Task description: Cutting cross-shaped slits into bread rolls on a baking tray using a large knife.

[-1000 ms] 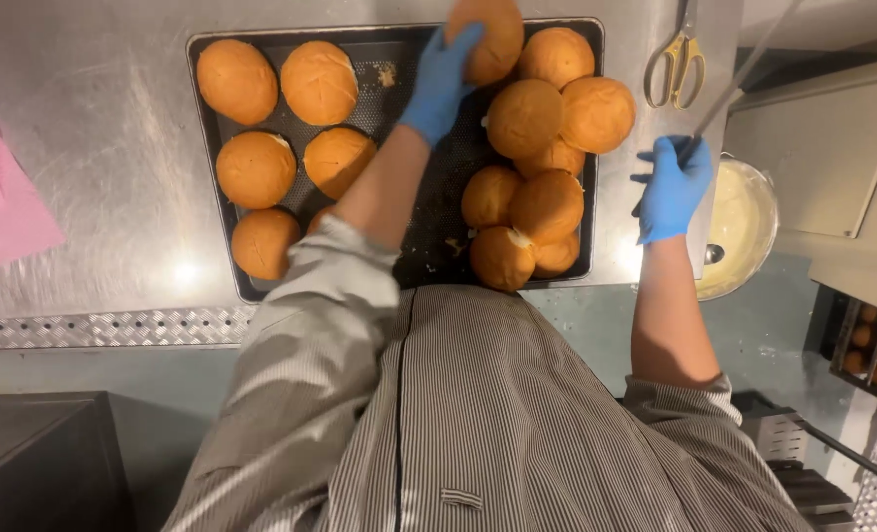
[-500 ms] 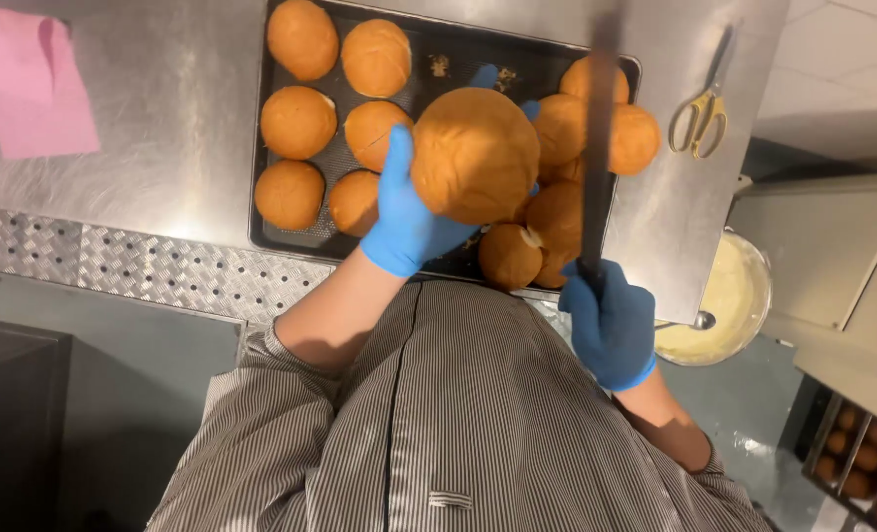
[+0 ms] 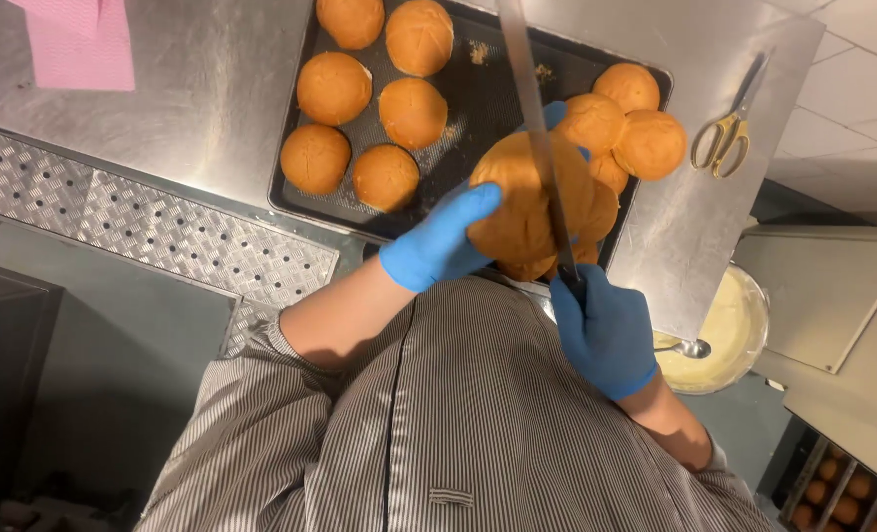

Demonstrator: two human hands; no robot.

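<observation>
A brushed steel worktop (image 3: 192, 118) fills the upper frame, glare on it toward eleven o'clock. A perforated, studded metal strip (image 3: 153, 232) edges it at nine. Below lies grey-green floor (image 3: 113, 365), with a dark cabinet (image 3: 0, 384) at eight. White wall tiles (image 3: 852, 89) show at two o'clock

Knife (image 3: 535, 128) across held bun (image 3: 527, 202) (gloved hands)
</observation>
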